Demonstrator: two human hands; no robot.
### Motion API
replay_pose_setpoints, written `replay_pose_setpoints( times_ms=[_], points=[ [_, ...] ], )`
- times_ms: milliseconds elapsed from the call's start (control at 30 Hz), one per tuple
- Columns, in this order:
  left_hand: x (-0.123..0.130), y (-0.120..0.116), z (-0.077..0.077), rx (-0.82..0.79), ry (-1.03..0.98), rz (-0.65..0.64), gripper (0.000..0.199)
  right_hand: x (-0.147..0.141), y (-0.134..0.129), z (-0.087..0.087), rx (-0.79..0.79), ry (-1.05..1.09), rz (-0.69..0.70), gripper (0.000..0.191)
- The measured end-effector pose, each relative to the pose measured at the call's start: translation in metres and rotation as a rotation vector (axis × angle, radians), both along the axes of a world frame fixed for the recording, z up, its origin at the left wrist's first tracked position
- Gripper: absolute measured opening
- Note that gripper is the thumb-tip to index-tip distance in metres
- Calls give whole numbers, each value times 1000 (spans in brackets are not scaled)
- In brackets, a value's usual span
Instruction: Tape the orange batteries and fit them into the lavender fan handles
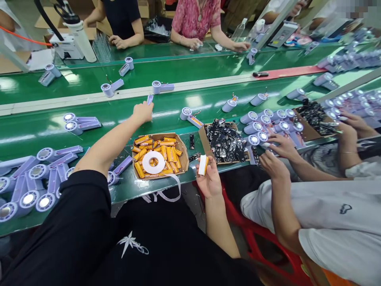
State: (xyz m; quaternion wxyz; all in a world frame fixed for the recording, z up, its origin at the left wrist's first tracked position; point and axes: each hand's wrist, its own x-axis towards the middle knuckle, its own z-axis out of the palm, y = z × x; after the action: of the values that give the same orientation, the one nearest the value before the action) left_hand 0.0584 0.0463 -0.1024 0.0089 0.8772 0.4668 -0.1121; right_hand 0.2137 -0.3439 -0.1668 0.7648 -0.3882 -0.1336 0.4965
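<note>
My left hand (143,113) reaches out over the green conveyor belt, its fingers closed round a lilac handheld fan housing (150,99) that they mostly cover. Near the table's edge, my right hand (210,178) grips an orange battery (203,165) with a white pad on its face. Between my arms sits a cardboard box (185,159) of orange cylindrical batteries (171,155). A roll of white tape (153,162) lies on them, its strip trailing over the edge. Another fan housing (190,116), with its wires showing, rests on the belt beyond the box.
Many fan housings (44,201) are piled at my left. Right of me stands a box of black circuit boards (225,140). A co-worker's hands (278,157) work beside more housings (256,128). Two people sit across the belt (178,65). A red stool (262,242) is at right.
</note>
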Motion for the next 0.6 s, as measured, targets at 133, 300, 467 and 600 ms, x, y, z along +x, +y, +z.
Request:
replay_pose_setpoints(
  times_ms=[133, 300, 467, 600],
  points=[
    [-29, 17, 12, -67, 102, -167, 78, -4, 6, -9, -14, -19, 34, 51],
    [-38, 13, -1, -120, 140, -346, 50, -14, 25, -1, 8, -26, 111, 60],
    [-24, 4, -24, -137, 90, -282, 44, -27, 37, 5, 34, -19, 217, 56],
    [-13, 13, -27, -179, 15, -239, 39, -26, 54, 12, 45, -142, 186, 53]
  ],
)
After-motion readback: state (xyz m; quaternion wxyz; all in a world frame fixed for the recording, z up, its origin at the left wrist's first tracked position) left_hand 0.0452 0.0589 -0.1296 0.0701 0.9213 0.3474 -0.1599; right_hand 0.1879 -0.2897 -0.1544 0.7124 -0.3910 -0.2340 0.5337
